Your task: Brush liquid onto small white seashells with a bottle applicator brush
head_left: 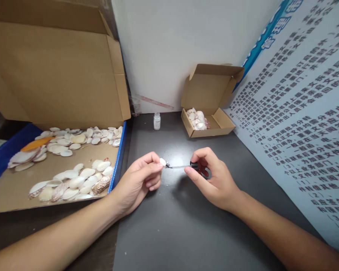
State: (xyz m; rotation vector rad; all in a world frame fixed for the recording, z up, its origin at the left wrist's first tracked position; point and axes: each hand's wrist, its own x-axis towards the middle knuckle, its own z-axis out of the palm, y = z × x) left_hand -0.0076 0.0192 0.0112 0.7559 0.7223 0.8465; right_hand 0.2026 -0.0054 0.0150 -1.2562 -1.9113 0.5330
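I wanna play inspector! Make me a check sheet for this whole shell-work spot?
Surface: dark grey tabletop, with a shiny patch and a few pale specks.
Job's things: small white shell and black-handled tool, its thin rod reaching toward the shell; whether they touch is hard to tell.
Clutter: upright small bottle; open blue-sided box and open small cardboard box, both holding shells.
Grips: left grip pinches the shell; right grip holds the tool.
Cables: nothing seen.
Surroundings: white panel behind, printed sheet along the right.
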